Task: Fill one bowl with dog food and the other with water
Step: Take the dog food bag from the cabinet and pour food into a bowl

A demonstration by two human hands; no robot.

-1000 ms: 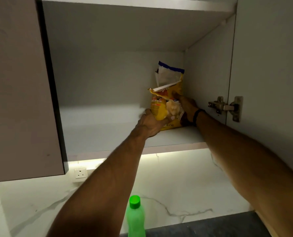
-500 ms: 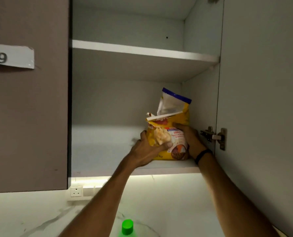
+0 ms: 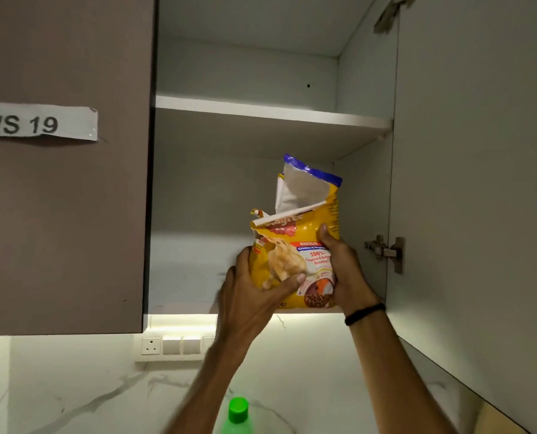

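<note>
A yellow dog food bag [image 3: 304, 233] with a blue-edged torn-open top is held upright at the front of the lower cabinet shelf [image 3: 182, 306]. My left hand [image 3: 248, 296] grips the bag's left side, thumb across its front. My right hand [image 3: 344, 270] grips its right side, thumb over the front; a black band circles that wrist. A green-capped bottle [image 3: 238, 413] shows at the bottom edge, below my left forearm. No bowl is in view.
The wall cabinet stands open, its door [image 3: 480, 183] swung out on the right with a metal hinge [image 3: 386, 252]. The upper shelf [image 3: 273, 112] looks bare. A shut door with a paper label [image 3: 38, 122] is left. A socket panel [image 3: 173, 346] sits on the marble backsplash.
Both hands have drawn the bag from deep in the shelf toward its front edge. The view has tilted upward, bringing the upper shelf and the label into sight.
</note>
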